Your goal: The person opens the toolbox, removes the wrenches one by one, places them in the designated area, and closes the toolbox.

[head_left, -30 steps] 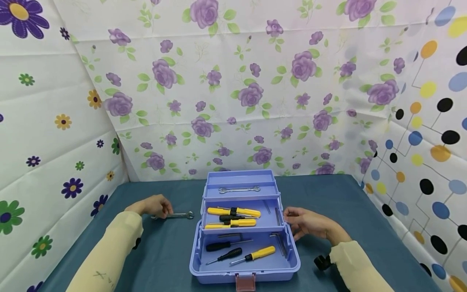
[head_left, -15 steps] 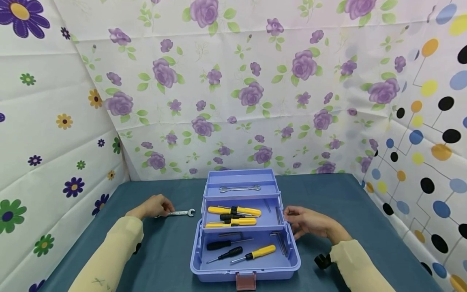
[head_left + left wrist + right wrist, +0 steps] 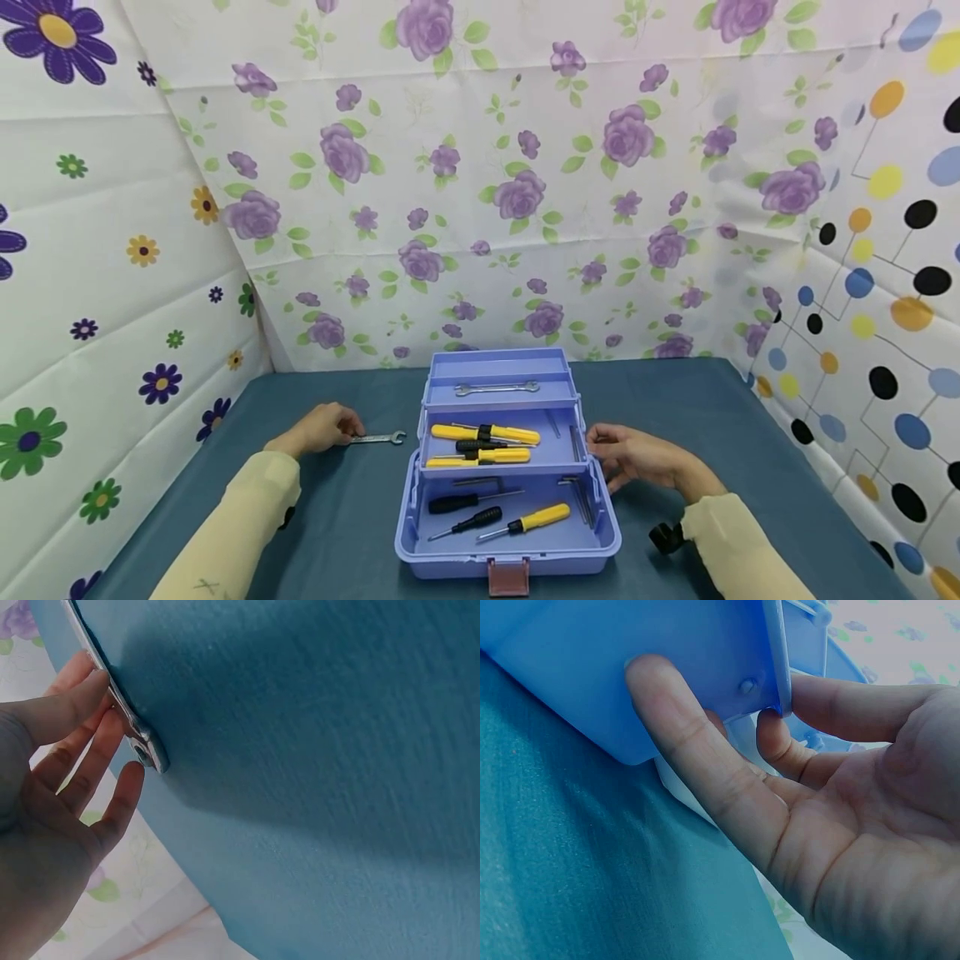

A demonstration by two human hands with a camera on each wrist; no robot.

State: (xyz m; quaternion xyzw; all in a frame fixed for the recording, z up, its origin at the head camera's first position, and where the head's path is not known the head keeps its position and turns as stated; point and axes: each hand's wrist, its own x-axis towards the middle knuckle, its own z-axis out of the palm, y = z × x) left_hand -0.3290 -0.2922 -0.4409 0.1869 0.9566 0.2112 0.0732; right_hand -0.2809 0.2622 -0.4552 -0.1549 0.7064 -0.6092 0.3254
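Your left hand (image 3: 324,427) pinches a wrench (image 3: 381,438) between thumb and fingers, little finger held apart from it. The wrench lies flat, low over the cloth (image 3: 337,525), left of the box (image 3: 442,570), open end toward the box and clear of it; contact with the cloth cannot be confirmed. Your right hand (image 3: 641,460) grips the right edge of the middle tray (image 3: 557,457), thumb on one side and a bent finger on the other. Another finger extends straight along the blue plastic; whether it touches cannot be determined.
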